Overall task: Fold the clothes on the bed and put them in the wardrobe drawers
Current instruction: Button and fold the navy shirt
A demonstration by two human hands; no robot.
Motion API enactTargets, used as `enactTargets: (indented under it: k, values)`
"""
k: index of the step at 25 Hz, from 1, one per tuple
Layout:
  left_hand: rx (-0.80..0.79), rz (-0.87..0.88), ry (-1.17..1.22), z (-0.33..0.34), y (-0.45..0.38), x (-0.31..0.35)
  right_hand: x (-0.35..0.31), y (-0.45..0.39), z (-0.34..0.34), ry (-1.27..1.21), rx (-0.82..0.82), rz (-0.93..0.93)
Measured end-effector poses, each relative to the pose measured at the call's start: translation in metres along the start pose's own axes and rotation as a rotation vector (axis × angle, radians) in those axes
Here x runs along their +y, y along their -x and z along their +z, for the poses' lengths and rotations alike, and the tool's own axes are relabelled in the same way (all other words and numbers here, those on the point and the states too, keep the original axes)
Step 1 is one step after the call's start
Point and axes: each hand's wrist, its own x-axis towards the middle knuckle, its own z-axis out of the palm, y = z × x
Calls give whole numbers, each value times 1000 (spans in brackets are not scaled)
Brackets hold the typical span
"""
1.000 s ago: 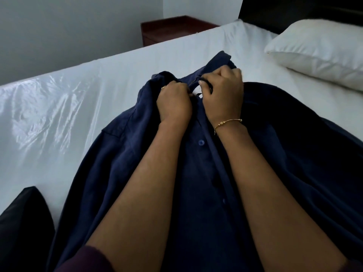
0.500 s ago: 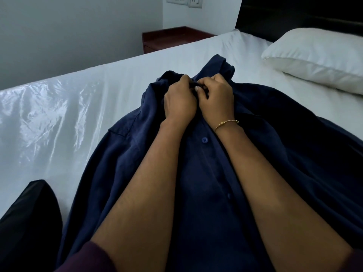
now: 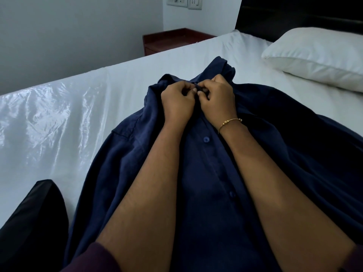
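A navy blue button-up shirt point(image 3: 206, 173) lies front side up on the white bed point(image 3: 78, 114), collar pointing away from me. My left hand point(image 3: 176, 103) and my right hand point(image 3: 218, 99) sit side by side just below the collar. Fingertips of both pinch the fabric of the button placket at the top button. Two buttons show lower down the placket between my forearms. A gold bracelet circles my right wrist.
A white pillow point(image 3: 318, 57) lies at the far right by the dark headboard point(image 3: 294, 14). A dark garment point(image 3: 33, 222) sits at the bed's near left. A red-brown bedside table point(image 3: 172, 40) stands beyond the bed, under wall sockets point(image 3: 184, 1).
My right hand slid in from the collar's right side until both hands met at the top button. The camera tilted up slightly, bringing the wall sockets into view.
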Motion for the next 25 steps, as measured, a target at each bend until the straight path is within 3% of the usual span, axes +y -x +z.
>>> enactTargets:
  k: [4, 8, 11, 20, 25]
  values:
    - [-18, -110, 225, 0, 0, -1, 0, 2, 2, -135, -13, 15]
    - [-53, -196, 215, 0, -3, -3, -3, -1, 2, -324, -58, 249]
    - [-70, -216, 204, 1, -2, -1, -1, 0, 4, -381, 8, 308]
    - [-74, -276, 334, 1, 2, 3, 4, 3, 7, -268, 85, 206]
    - [30, -127, 146, 3, 5, 3, 0, 5, 6, -233, 48, 124]
